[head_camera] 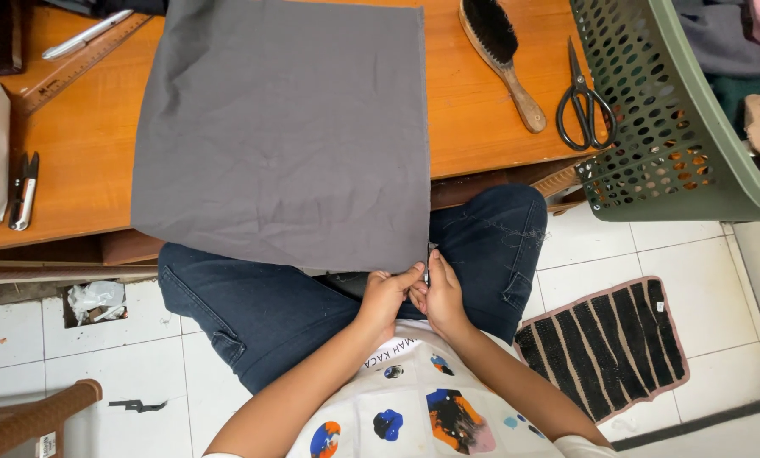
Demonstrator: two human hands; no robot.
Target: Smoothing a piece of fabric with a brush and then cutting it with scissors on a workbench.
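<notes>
Wooden ruler (79,64) lay far left of grey fabric (282,127), fabric draped off desk (498,119) edge, left hand (386,294) and right hand (441,293) fingers pinched fabric's lower right corner, brush (503,55) and scissors (585,102) right of fabric, green basket (668,110) farthest right.

Grey fabric (282,127) top edge cut off by the frame, and it hides the counter (83,161) beneath. Whatever the left hand (386,293) and right hand (441,293) pinch at the cloth's corner is too small to tell; a thin dark sliver between the fingertips, nothing clearer. Green laundry basket (651,110) runs off the top and right edges, contents only partly seen. Brush (498,55) bristle end clipped at the top. Striped mat (609,343) partly behind the right forearm.
</notes>
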